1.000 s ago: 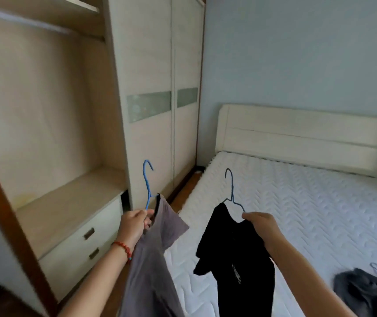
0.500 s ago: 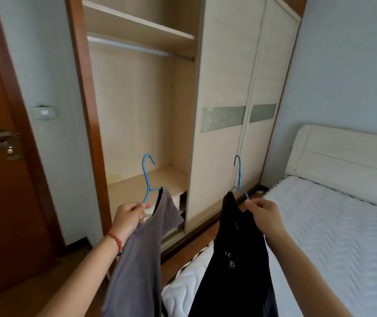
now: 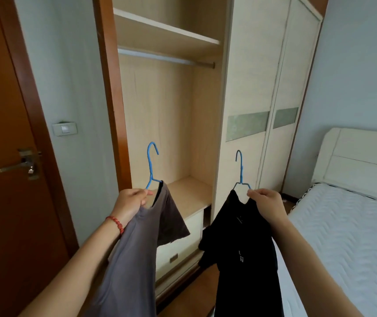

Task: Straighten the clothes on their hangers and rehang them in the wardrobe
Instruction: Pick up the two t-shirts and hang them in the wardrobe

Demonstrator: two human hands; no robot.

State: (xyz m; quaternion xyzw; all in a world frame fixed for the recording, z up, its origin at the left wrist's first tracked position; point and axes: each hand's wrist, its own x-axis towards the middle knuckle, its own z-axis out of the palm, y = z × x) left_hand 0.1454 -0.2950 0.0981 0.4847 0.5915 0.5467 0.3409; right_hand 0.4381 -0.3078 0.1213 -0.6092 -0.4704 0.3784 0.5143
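Note:
My left hand grips a blue wire hanger at its shoulder, with a grey T-shirt draped on it. A second blue hanger carrying a black T-shirt is gripped by my right hand. Both hooks point up, at about chest height. Ahead stands the open wardrobe; its metal hanging rail runs under a shelf, well above both hooks, with nothing on it.
A brown door with a lever handle is at the left. The wardrobe's sliding doors are pushed to the right. Drawers sit below the open bay. The bed with its white mattress lies at the right.
The view has swung left from the bed to face the open wardrobe, and has come closer. Both hands still hold their hangers at the same height.

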